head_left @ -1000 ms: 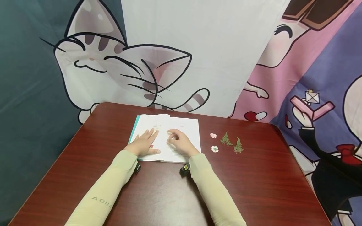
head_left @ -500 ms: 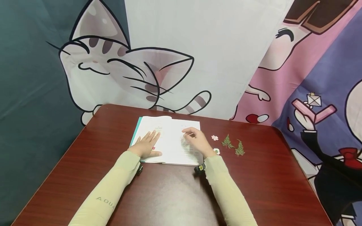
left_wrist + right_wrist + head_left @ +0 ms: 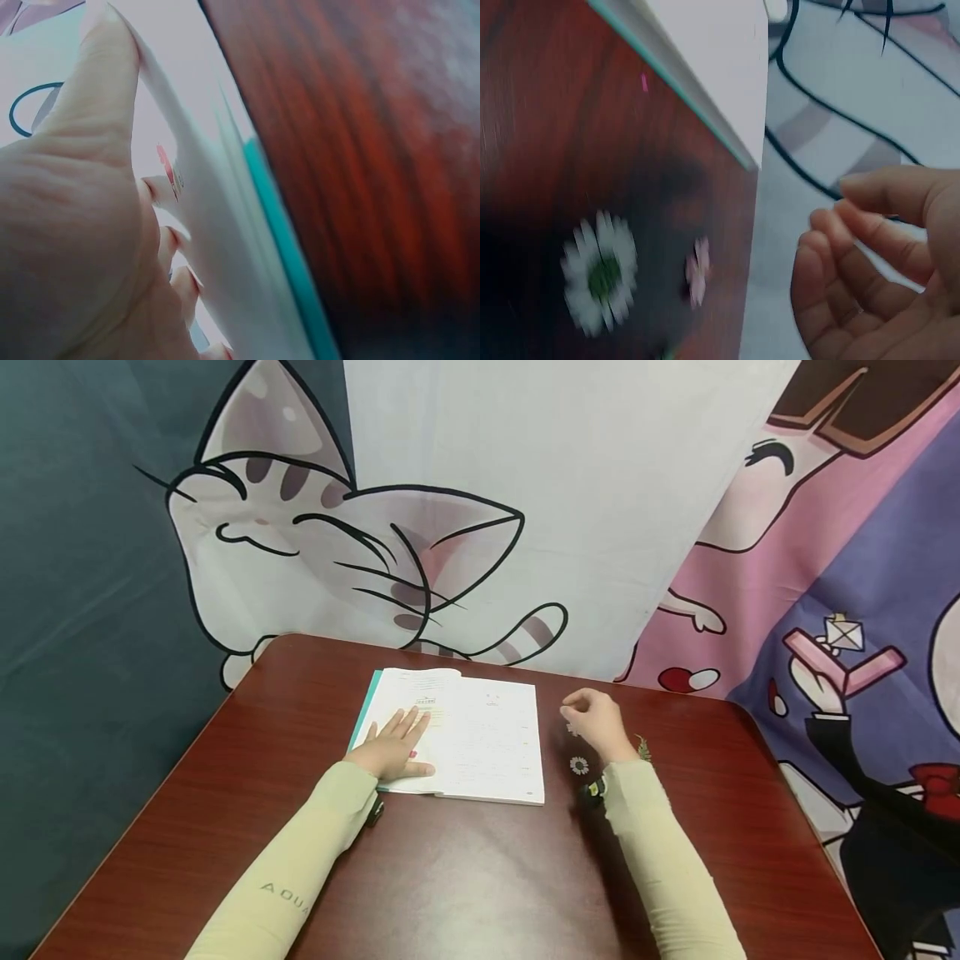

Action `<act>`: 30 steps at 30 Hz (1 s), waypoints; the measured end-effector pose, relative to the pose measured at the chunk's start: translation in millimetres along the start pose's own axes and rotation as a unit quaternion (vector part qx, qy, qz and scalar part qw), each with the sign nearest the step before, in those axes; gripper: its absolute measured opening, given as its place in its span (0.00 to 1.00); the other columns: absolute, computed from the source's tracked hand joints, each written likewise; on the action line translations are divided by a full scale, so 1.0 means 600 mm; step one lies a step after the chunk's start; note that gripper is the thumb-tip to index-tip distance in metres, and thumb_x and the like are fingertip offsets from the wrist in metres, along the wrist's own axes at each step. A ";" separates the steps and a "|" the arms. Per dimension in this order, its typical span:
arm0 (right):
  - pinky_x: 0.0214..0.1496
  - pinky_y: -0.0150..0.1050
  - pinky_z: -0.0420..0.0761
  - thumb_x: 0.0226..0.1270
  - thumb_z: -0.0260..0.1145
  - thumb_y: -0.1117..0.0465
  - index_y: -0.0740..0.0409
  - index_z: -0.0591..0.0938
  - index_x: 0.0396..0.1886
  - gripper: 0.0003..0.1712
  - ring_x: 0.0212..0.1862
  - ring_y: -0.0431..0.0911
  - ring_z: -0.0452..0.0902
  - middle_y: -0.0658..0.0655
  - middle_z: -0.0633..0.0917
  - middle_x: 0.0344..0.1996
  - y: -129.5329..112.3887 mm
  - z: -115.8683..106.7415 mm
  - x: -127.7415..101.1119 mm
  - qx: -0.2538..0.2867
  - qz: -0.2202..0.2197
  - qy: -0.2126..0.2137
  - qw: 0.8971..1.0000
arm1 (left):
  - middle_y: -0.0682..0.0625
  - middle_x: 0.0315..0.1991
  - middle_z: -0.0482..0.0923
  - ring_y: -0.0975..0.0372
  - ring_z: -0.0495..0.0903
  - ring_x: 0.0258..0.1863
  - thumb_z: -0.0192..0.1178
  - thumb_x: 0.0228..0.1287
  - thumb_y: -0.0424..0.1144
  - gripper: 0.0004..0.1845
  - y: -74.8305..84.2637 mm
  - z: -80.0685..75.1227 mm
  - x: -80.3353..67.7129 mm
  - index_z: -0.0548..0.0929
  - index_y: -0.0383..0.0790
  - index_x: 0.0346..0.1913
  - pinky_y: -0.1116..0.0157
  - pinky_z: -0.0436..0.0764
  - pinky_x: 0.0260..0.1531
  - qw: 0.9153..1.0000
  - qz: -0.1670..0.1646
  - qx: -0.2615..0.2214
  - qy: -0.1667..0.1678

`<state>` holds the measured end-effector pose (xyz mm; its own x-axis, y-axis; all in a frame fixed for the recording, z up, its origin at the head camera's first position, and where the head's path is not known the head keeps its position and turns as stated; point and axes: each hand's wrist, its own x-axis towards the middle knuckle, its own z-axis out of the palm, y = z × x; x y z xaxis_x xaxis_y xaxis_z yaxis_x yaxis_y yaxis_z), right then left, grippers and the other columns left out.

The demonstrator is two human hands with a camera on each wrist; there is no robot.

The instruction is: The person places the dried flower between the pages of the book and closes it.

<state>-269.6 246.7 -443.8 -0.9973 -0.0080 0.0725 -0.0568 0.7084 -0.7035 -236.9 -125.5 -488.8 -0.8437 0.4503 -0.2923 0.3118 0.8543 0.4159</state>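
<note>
An open book (image 3: 498, 739) with a teal cover edge lies on the table. My left hand (image 3: 392, 750) rests flat on its left page, fingers spread; a small red-pink spot (image 3: 413, 754) shows beside it, printed or loose I cannot tell. My right hand (image 3: 597, 723) is over the table right of the book, its fingers loosely curled. In the right wrist view the fingertips come near the thumb, and nothing shows between them. Below that hand lie a white daisy (image 3: 604, 274) and a small pink flower (image 3: 698, 273). A green fern leaf (image 3: 643, 748) is partly hidden behind the right wrist.
The dark red wooden table (image 3: 480, 877) reaches back to a cloth backdrop (image 3: 585, 485) printed with cartoon figures. In the right wrist view a tiny pink fleck (image 3: 644, 82) shows near the book's edge.
My right hand has moved right, from over the book's right page to above the flowers, now covering part of the leaves. The left hand has stayed on the left page.
</note>
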 end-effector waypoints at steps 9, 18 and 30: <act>0.47 0.53 0.83 0.67 0.68 0.63 0.70 0.85 0.45 0.14 0.42 0.58 0.80 0.68 0.86 0.43 0.041 -0.045 0.013 -0.067 0.051 -0.041 0.996 | 0.38 0.82 0.32 0.43 0.32 0.80 0.57 0.71 0.63 0.53 0.019 -0.013 -0.012 0.41 0.39 0.82 0.34 0.36 0.72 1.000 -0.005 0.009 -0.008; 0.34 0.44 0.80 0.62 0.72 0.61 0.67 0.86 0.29 0.11 0.32 0.51 0.77 0.59 0.85 0.27 0.053 -0.035 0.020 -0.113 0.078 -0.074 0.988 | 0.40 0.82 0.31 0.44 0.31 0.80 0.56 0.71 0.64 0.53 0.018 -0.013 -0.014 0.40 0.40 0.83 0.35 0.35 0.73 1.000 -0.010 0.007 -0.011; 0.30 0.42 0.76 0.57 0.76 0.57 0.67 0.87 0.22 0.16 0.26 0.48 0.72 0.54 0.80 0.16 0.060 -0.015 0.029 -0.150 0.106 -0.091 0.979 | 0.42 0.83 0.28 0.45 0.29 0.80 0.54 0.71 0.65 0.54 0.014 -0.010 -0.008 0.37 0.42 0.83 0.36 0.34 0.73 1.000 -0.017 0.013 -0.019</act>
<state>-288.8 278.3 -461.3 -0.9784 0.0552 -0.1992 0.1411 0.8825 -0.4486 -232.7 -122.4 -478.7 -0.8367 0.4307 -0.3382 0.2958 0.8752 0.3828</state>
